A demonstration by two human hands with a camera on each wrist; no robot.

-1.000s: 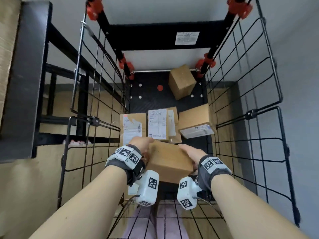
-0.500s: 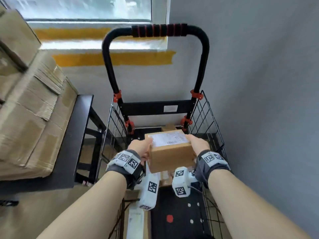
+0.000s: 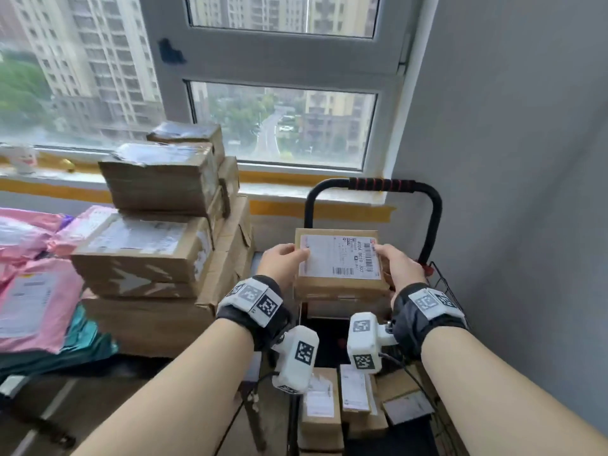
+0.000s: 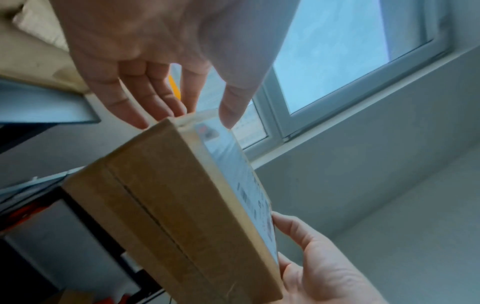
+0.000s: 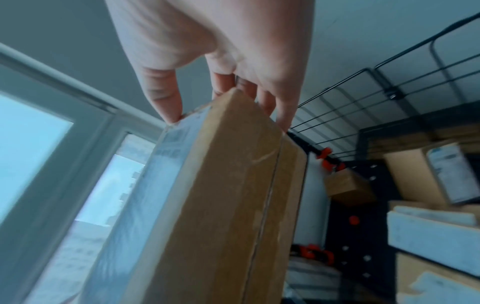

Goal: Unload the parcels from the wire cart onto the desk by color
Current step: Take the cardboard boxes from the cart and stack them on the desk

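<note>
The brown parcel (image 3: 340,258) is in the air above the wire cart (image 3: 441,284), label upward. The left hand (image 3: 279,261) and right hand (image 3: 399,268) each clasp one end, probably to carry it level toward the brown stack (image 3: 158,232) at the desk's window edge.

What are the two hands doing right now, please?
Left hand: holding the left end of the brown box.
Right hand: holding the box's right end.
</note>
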